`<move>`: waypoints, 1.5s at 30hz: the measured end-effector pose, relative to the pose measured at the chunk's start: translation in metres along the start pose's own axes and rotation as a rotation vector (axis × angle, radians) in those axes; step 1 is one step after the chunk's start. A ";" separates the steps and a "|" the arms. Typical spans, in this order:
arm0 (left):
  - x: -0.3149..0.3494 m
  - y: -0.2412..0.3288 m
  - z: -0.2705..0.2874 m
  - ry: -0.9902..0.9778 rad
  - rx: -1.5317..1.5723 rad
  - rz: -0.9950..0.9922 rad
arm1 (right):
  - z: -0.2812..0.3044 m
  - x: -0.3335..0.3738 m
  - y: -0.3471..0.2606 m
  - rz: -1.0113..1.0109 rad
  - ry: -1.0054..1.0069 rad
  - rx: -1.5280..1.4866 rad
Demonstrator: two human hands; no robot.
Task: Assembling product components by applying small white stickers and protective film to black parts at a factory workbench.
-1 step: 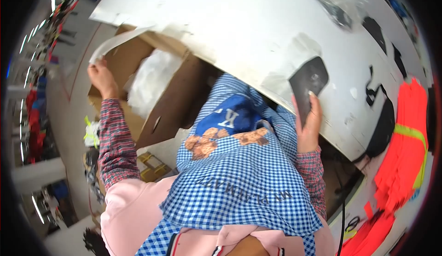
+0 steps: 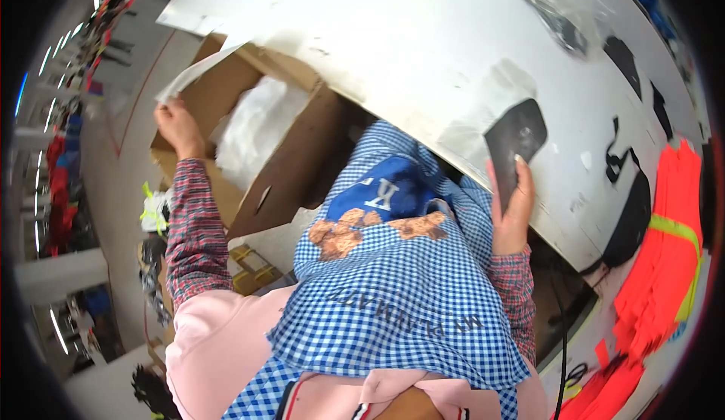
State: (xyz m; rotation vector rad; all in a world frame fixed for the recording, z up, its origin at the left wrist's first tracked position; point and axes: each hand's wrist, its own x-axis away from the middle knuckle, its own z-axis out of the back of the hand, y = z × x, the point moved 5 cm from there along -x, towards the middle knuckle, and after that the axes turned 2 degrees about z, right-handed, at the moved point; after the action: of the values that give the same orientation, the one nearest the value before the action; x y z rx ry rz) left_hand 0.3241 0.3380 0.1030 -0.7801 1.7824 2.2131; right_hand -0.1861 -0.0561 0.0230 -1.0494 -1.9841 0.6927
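My left hand (image 2: pixel 180 127) is closed in a pinch on the end of a thin white strip (image 2: pixel 198 70), perhaps paper or film. The strip stretches over the open cardboard box (image 2: pixel 291 144) beside the table. Crumpled translucent white plastic (image 2: pixel 260 122) fills part of that box. At the table's near edge, my right hand (image 2: pixel 515 209) grips a flat black panel (image 2: pixel 516 135) with rounded corners, thumb on top. A clear plastic sheet (image 2: pixel 504 88) lies just beyond the panel on the white table (image 2: pixel 362 35).
A bagged dark item (image 2: pixel 555 24) and black fabric pieces (image 2: pixel 623 65) lie toward the table's far right. Orange fabric with a yellow band (image 2: pixel 668 231) and scissors (image 2: pixel 576 375) are at the right. A taped carton (image 2: pixel 253 269) stands on the floor below the box.
The white strip arches less and lies lower over the box. The whole view has shifted slightly; both hands keep their grips.
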 end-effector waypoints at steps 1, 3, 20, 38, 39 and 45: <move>0.007 -0.020 0.012 0.021 -0.240 -0.082 | 0.008 -0.008 0.003 0.013 -0.032 -0.002; 0.041 -0.036 0.008 -0.059 -0.414 -0.132 | 0.014 -0.014 0.008 0.029 -0.065 -0.009; 0.099 -0.060 -0.053 -1.070 -1.093 -0.138 | 0.013 -0.013 0.011 0.015 -0.040 -0.002; 0.316 0.200 -0.189 -1.246 0.235 -0.183 | -0.008 -0.028 -0.029 0.391 -0.069 0.456; 0.324 0.199 -0.195 -1.257 0.260 -0.226 | -0.010 -0.035 -0.029 0.452 -0.104 0.529; 0.366 0.183 -0.214 -1.345 0.049 -0.626 | -0.024 -0.070 -0.026 0.481 -0.193 1.023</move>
State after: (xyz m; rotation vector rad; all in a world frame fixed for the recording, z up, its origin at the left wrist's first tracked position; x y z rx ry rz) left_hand -0.0097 0.0248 0.0427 0.2129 0.7375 1.5192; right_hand -0.1517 -0.1267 0.0289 -0.7930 -1.1795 1.8572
